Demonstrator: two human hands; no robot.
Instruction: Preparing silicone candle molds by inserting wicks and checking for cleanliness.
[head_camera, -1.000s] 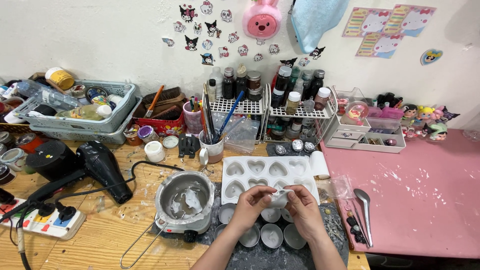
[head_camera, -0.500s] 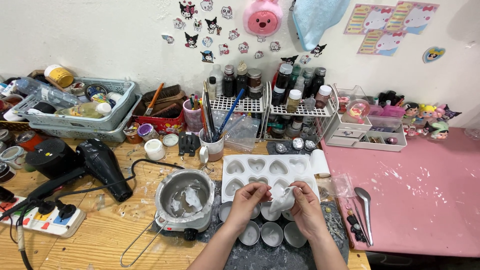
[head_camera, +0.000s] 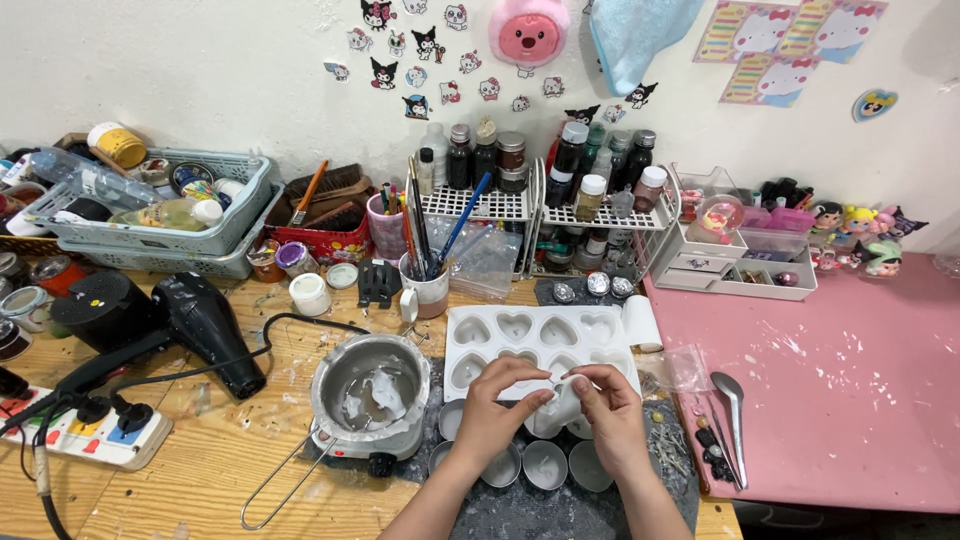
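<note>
Both hands meet over the front edge of a white heart-cavity mould tray. My left hand and my right hand pinch a small white mould piece between their fingertips, thumbs on top. Just below the hands sit several small round tin cups filled with pale wax on a dark grey mat. To the left of my left hand a metal melting pot with white wax lumps stands on a small hot plate.
A black hair dryer and a power strip lie at the left. Grey baskets, a brush cup and racks of bottles line the back wall. A metal spoon lies on the pink table at the right.
The hands have lowered slightly and closed in on the white piece. It was lifted and stretched between them half a second ago and is now pinched tightly together.
</note>
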